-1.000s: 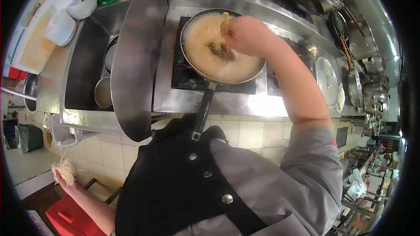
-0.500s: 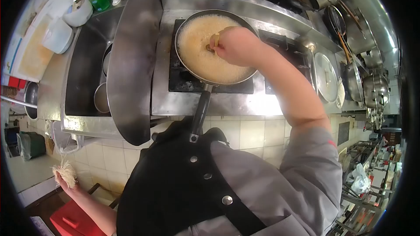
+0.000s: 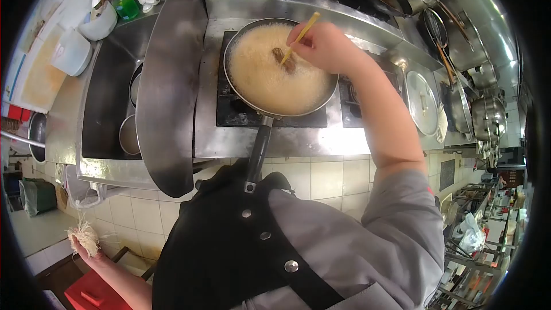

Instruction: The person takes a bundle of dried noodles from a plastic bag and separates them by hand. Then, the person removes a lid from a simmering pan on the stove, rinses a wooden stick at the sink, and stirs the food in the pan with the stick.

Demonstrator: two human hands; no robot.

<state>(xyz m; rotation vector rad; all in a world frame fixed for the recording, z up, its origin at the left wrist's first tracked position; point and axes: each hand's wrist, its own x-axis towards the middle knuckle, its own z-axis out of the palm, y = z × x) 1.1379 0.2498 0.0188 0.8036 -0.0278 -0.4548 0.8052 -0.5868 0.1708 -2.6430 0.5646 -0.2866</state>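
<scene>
A wide frying pan (image 3: 233, 93) on the stove holds pale, foaming broth (image 3: 258, 80). Over its right side, my right hand (image 3: 321, 49) is closed round a yellow chopstick (image 3: 305, 28), held at a slant; whether there is a second one I cannot tell. The tip reaches the liquid beside a brown lump of food (image 3: 290, 66) that breaks the surface. Low at the far left, my left hand (image 3: 86, 252) grips a bundle of thin, pale dry noodles (image 3: 85, 234), well away from the pan.
The pan's black handle (image 3: 261, 152) points at my apron. A curved metal splash guard (image 3: 166, 80) divides the stove from the sink (image 3: 109, 92). A glass lid (image 3: 422, 100) and ladle (image 3: 400, 63) lie to the right. A red box (image 3: 94, 293) stands below my left arm.
My right hand has risen slightly and shifted right, and the chopstick now shows tilted. More of the brown lump is visible. My left hand still holds the noodles.
</scene>
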